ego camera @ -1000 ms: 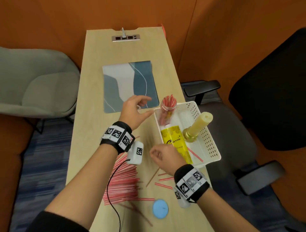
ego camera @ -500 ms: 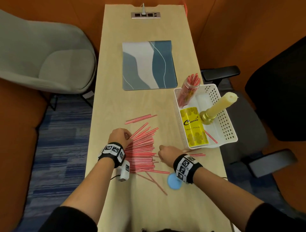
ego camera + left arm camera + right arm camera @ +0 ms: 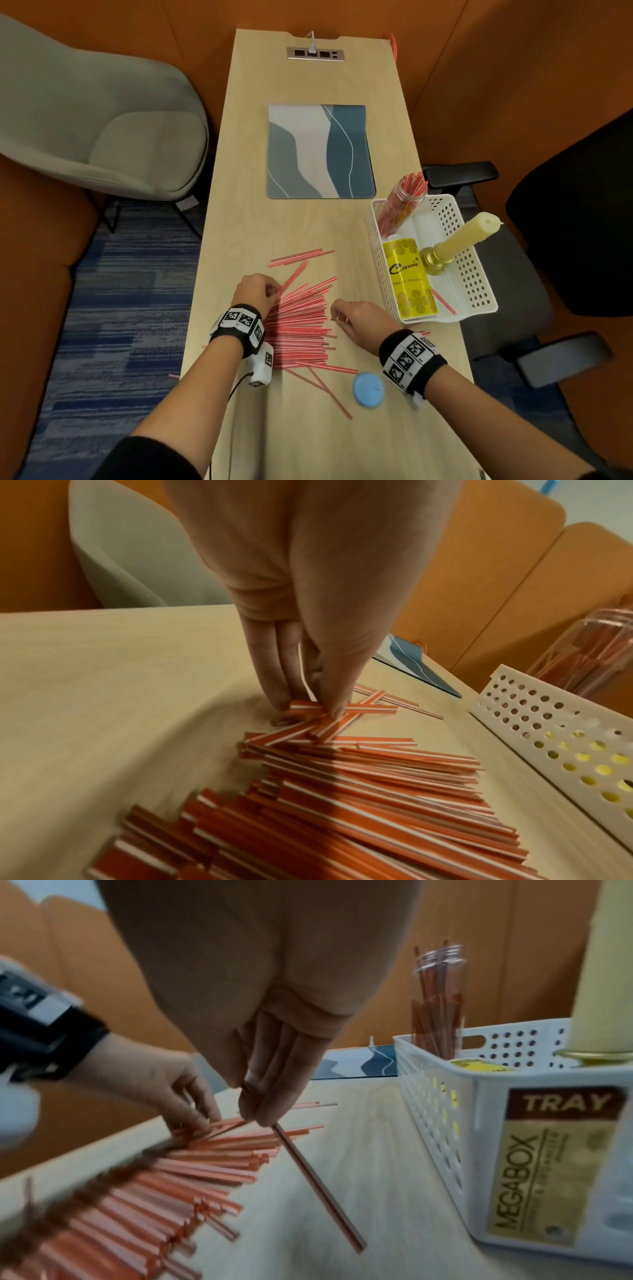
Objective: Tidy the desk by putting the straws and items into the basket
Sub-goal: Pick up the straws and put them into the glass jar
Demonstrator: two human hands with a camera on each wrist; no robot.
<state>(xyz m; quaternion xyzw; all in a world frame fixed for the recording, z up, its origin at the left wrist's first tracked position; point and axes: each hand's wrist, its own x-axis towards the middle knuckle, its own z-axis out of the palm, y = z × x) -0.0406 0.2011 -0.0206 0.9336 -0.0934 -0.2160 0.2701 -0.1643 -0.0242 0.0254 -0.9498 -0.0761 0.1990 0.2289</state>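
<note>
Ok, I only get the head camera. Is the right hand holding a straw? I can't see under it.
Observer: Yes. The right wrist view shows the right hand pinching one straw that slants down toward the desk.
Operator: And the left hand?
Observer: In the left wrist view the left hand has its fingertips pinching the straw pile at its far ends.
Operator: Any writing on the basket?
Observer: Yes. The basket has an end label reading TRAY MEGABOX.

Grey armchair [image 3: 102,130], black office chair [image 3: 575,219]
</note>
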